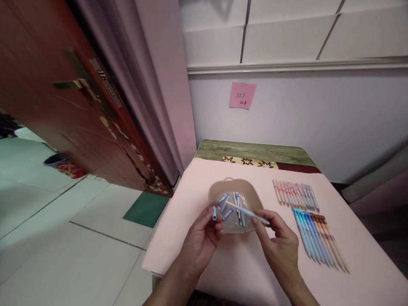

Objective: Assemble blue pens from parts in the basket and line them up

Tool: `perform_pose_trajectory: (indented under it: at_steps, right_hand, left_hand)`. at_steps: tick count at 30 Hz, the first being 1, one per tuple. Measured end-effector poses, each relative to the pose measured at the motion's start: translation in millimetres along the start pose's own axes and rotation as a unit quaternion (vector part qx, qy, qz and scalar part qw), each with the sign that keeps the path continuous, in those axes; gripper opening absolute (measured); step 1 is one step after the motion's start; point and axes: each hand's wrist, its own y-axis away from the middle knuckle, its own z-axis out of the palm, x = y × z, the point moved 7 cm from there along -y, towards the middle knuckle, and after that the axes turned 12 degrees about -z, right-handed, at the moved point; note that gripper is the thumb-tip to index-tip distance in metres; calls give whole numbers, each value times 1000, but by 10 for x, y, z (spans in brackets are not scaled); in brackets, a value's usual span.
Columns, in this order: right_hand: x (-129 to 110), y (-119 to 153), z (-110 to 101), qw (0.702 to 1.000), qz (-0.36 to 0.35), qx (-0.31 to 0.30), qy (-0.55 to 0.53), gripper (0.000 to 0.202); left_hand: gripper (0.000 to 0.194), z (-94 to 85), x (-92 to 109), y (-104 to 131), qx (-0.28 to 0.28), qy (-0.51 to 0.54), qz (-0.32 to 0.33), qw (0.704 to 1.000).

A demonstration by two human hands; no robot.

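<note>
A grey-beige bowl stands on the pink tabletop, and both hands work above its near edge. The left hand, at the bowl's near-left rim, pinches a short blue tube between thumb and fingers. The right hand, at the near-right rim, pinches a slim pale-blue pen barrel towards its rear end.

The barrel's long axis slants across the bowl, from the right fingers on the near-right side leftward and slightly away from the person. Its thin white end points to the bowl's left side, so the left hand is nearer to that tip — just beside it, yet apart from the tube. The tube's open mouth faces the near side of the bowl, not the white end; the two axes look crossed rather than in line.

Loose pen parts lie inside the bowl. To its right are two rows of pens — a far row and a near row.
</note>
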Motion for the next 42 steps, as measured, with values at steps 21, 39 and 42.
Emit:
perform_pose_trajectory:
  at_steps: [21,39,42]
  right_hand:
    - [564,-161,585,941,236,-127,-208,32]
    - [97,-523,829,964,-7,-226,-140,27]
    - [-100,-617,627,982,-71,-151,-90,17]
  left_hand:
    - [7,-224,-6,-148,95,41,4,995]
    - [12,65,-72,-305,-16,-84,5,996]
    - [21,99,-100,-368,-31,-49,-2,998]
